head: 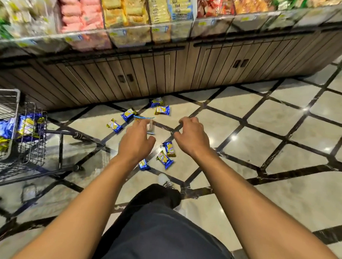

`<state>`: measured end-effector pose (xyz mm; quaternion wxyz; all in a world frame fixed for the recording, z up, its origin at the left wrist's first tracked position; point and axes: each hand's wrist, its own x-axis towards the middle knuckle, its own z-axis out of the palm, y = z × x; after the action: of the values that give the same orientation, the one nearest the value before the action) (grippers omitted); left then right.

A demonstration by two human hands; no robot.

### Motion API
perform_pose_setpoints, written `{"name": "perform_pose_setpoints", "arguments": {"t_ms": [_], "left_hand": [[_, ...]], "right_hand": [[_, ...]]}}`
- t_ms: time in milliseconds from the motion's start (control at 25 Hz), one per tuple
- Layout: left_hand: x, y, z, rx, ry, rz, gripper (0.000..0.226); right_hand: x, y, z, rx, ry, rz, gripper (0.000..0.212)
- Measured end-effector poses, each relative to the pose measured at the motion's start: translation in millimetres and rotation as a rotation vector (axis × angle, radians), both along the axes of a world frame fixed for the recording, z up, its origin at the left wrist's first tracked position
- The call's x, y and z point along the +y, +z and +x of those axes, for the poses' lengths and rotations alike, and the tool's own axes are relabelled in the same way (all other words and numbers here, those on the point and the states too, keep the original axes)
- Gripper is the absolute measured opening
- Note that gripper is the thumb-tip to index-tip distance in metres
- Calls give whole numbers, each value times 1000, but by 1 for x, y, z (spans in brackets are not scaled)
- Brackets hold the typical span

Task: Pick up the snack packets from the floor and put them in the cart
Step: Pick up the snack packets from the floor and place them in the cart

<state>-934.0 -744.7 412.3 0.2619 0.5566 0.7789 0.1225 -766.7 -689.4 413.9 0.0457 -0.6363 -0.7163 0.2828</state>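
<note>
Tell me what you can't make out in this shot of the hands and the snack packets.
- Left hand, head view: whether it holds anything; a blurred object sits at its fingertips.
- Packet: partly hidden by the left forearm.
- Cart: cut off by the left edge.
- Packet print: too small.

Seven blue-and-gold snack packets (162, 110) lie plainly on the floor (276, 119); one wire cart (15, 140) holds more.

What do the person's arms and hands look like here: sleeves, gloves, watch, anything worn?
Both forearms are bare right to the bottom of the frame, with no sleeves showing. The left hand and right hand wear no gloves, and no watch, band or ring shows.
</note>
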Motion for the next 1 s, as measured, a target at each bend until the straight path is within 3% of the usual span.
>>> {"name": "perform_pose_setpoints", "arguments": {"t_ms": [400, 680, 1000], "left_hand": [[72, -26, -18, -6, 156, -19, 57], [103, -46, -28, 43, 263, -93, 56], [132, -123, -33, 315, 213, -205, 60]], "right_hand": [[80, -20, -17, 10, 106, 0, 42], [135, -48, -33, -32, 314, -34, 42], [195, -133, -44, -159, 646, 83, 41]]}}
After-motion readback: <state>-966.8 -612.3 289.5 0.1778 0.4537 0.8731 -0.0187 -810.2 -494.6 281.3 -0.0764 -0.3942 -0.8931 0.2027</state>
